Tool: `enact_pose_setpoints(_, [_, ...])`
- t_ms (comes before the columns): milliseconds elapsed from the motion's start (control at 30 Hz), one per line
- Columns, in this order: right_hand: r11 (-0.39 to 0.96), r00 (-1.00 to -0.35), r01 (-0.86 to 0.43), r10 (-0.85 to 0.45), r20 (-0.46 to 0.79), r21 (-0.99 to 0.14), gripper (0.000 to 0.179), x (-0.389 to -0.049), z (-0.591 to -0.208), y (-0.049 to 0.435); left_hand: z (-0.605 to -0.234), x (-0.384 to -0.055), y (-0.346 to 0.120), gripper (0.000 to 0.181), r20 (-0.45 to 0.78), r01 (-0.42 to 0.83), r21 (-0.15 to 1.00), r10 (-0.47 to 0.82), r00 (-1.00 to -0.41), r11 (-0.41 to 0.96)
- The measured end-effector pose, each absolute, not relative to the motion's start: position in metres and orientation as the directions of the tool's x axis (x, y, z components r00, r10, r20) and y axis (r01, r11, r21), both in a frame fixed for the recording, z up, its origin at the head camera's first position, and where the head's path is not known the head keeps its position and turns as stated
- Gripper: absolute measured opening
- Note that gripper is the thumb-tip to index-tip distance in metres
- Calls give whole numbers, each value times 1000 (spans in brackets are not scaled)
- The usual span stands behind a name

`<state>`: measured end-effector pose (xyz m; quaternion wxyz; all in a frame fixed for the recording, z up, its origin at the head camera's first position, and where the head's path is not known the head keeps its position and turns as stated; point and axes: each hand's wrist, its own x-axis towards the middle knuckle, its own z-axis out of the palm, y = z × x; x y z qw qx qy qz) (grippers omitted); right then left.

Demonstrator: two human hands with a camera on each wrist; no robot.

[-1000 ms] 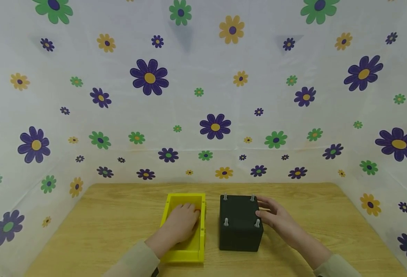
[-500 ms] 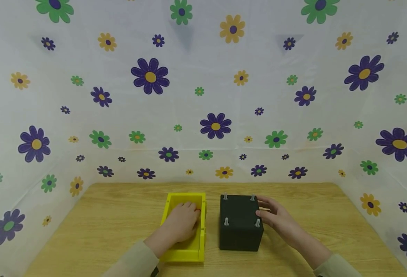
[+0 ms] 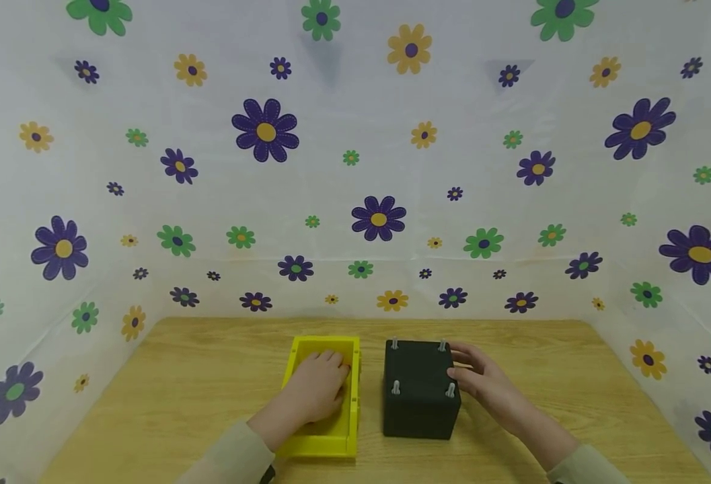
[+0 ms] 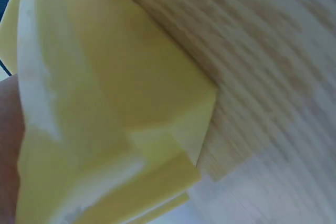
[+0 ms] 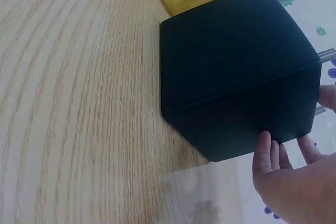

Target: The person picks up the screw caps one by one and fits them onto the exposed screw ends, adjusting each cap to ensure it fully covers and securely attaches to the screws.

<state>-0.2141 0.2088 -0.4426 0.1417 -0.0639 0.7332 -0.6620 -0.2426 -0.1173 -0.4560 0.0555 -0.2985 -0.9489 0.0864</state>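
Note:
My left hand reaches down into a yellow plastic bin, back of the hand up. Its fingertips are mostly hidden, with a small bit of red showing beside them, and I cannot tell what they hold. In the left wrist view the bin's outer wall fills much of the frame. To the right stands a black box with upright threaded metal posts at its top corners. My right hand rests against the box's right side, fingers extended; the right wrist view shows fingertips touching its face.
Both bin and box stand on a wood-grain table, with a narrow strip of tabletop between them. White cloth printed with flowers encloses the table at the back and both sides.
The head view has tilted very slightly. Both hands, the bin and the box keep practically the same places.

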Motion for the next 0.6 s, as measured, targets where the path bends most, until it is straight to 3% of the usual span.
enact_pose_setpoints(600, [107, -954, 97, -272, -123, -990, 68, -216, -442, 211, -439, -239, -122, 29, 62, 552, -135, 563, -824, 823])
